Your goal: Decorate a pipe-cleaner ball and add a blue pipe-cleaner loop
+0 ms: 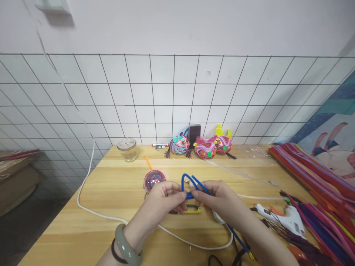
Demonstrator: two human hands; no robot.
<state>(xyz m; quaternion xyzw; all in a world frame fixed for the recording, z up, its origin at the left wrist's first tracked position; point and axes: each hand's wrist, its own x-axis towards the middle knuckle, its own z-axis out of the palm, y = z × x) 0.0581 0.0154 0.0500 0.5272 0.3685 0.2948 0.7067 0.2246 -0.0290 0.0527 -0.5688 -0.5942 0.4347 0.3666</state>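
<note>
Two hands meet over the middle of the wooden bench (111, 192), both pinching a blue pipe cleaner (191, 183) that rises between them in two narrow loops. The left hand (163, 201), with a green bangle (126, 245) at its wrist, has thumb and fingers closed on the base of the loops. The right hand (219, 201) grips the same wire just beside it, and the long tail of the wire runs under that wrist toward the near edge of the bench.

Relative to the blue pipe cleaner: a small round ornament (154, 180) with a pink rim lies just to its left, a yellow-green wire piece (193, 210) lies just below it on the bench, and a white cable (91, 212) curves past on the near side. A glass jar (127, 149) stands well behind and to the left, and three colourful decorated figures (203, 146) sit far behind against the wire grid. A white glue gun (283, 216) lies to the right, and beyond it a heap of pipe cleaners (318, 177), red and purple among them.

To shape the loops well, I judge the left pinch should stay firm at the crossing while the right hand bends in small moves, keeping both loops even and the tail free of the cable
</note>
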